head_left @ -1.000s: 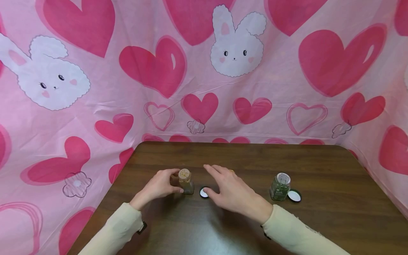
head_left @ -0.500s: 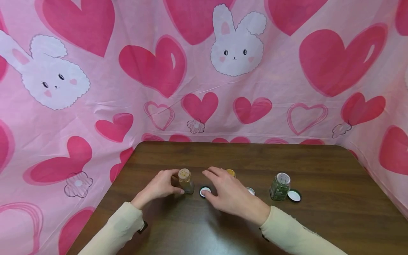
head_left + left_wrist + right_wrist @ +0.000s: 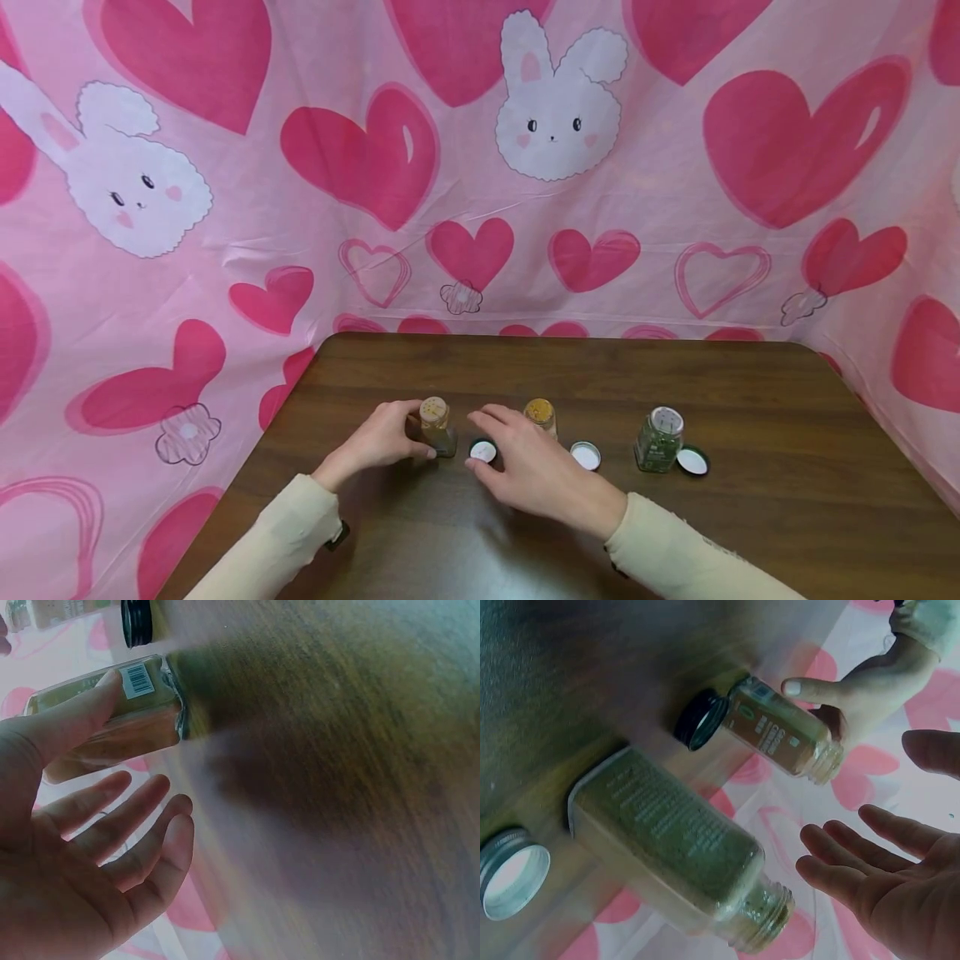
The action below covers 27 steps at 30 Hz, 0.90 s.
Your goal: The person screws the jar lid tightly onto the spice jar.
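My left hand [image 3: 380, 437] is at a square glass spice jar [image 3: 438, 429] of brownish powder with a perforated shaker top. In the left wrist view, the thumb lies along the labelled side of this jar [image 3: 120, 712], and the other fingers curve loosely around its far side. A dark-rimmed lid [image 3: 483, 451] with a white inside lies just right of it. My right hand [image 3: 536, 471] hovers over the table beside that lid, fingers spread and holding nothing. Behind the right hand stands a second spice jar [image 3: 542, 414] with a yellow top, partly hidden.
A silver-rimmed lid [image 3: 586, 456] lies right of the middle jar. Farther right stand a jar of green herbs [image 3: 660, 440] and its dark-rimmed lid [image 3: 693, 460]. The brown wooden table [image 3: 420, 542] is backed by a pink heart-patterned cloth [image 3: 480, 192].
My right hand has drawn slightly left and toward me, its thumb coming off the lid. The middle jar and silver-rimmed lid have come into view. The left hand stays at its jar.
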{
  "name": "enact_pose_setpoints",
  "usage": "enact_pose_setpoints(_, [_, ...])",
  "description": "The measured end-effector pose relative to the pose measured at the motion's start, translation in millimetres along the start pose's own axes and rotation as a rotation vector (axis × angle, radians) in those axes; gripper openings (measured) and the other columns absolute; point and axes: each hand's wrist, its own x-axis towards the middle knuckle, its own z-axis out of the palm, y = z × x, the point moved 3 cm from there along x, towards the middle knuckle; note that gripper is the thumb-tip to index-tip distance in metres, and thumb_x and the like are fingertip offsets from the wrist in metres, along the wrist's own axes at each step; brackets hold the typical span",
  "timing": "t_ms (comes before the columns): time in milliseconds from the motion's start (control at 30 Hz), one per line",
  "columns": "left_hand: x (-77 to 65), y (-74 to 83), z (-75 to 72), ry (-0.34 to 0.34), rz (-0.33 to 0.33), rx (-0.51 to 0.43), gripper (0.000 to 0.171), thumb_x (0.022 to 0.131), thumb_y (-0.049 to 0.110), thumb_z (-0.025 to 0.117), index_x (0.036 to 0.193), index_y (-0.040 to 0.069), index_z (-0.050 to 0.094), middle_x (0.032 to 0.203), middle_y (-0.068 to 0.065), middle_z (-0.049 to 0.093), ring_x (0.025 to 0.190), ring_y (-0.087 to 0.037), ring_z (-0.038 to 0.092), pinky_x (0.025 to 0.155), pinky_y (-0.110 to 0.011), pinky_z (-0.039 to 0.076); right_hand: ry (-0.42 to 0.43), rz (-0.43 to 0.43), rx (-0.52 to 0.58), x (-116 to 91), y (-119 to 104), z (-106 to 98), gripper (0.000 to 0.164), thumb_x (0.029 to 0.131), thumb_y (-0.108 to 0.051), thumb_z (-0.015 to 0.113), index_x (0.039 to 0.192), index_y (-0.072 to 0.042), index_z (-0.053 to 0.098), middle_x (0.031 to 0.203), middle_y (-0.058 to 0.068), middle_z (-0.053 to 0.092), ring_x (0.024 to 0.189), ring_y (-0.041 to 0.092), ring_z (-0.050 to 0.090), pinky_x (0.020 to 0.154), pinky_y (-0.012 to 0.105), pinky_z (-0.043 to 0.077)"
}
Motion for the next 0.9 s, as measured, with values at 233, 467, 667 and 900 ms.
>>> enact_pose_setpoints(233, [1.0,1.6,0.6,0.000,0.011,0.016,0.051,0.075,0.015,0.098,0.118,0.005,0.072,0.104,-0.005,0.075,0.093,-0.023,0.071,0.084,-0.046,0.058,-0.037,0.022,0.034,0.4,1.1,7.8,0.054,0.096,-0.029,0.077,0.141,-0.003,0.063,0.141,0.016,0.061,0.128,0.029,0.061,0.103,0.048,0.051])
enact_pose_setpoints(467, [2.1,1.0,1.3,-0.028,0.007,0.013,0.047,0.078,0.015,0.096,0.118,0.006,0.073,0.105,-0.002,0.075,0.094,-0.021,0.069,0.088,-0.048,0.057,-0.054,0.036,-0.016,-1.0,3.4,16.1,0.056,0.097,-0.032,0.076,0.142,-0.003,0.062,0.140,0.016,0.061,0.127,0.032,0.061,0.104,0.049,0.050])
enact_pose_setpoints(667, [4.4,-1.1,2.7,-0.043,-0.002,0.013,0.045,0.079,0.016,0.095,0.118,0.008,0.073,0.106,-0.001,0.075,0.096,-0.023,0.069,0.090,-0.050,0.056,-0.048,0.029,-0.033,-1.4,4.2,22.6,0.055,0.095,-0.029,0.077,0.140,-0.001,0.062,0.138,0.017,0.062,0.126,0.031,0.061,0.104,0.048,0.050])
enact_pose_setpoints(900, [7.1,-4.6,2.8,-0.049,0.022,0.004,0.043,0.079,0.016,0.095,0.116,0.008,0.074,0.105,0.000,0.075,0.095,-0.022,0.069,0.089,-0.050,0.057,-0.074,0.030,-0.026,-0.7,7.6,28.8,0.055,0.094,-0.023,0.078,0.140,0.002,0.061,0.138,0.022,0.061,0.125,0.034,0.062,0.102,0.050,0.051])
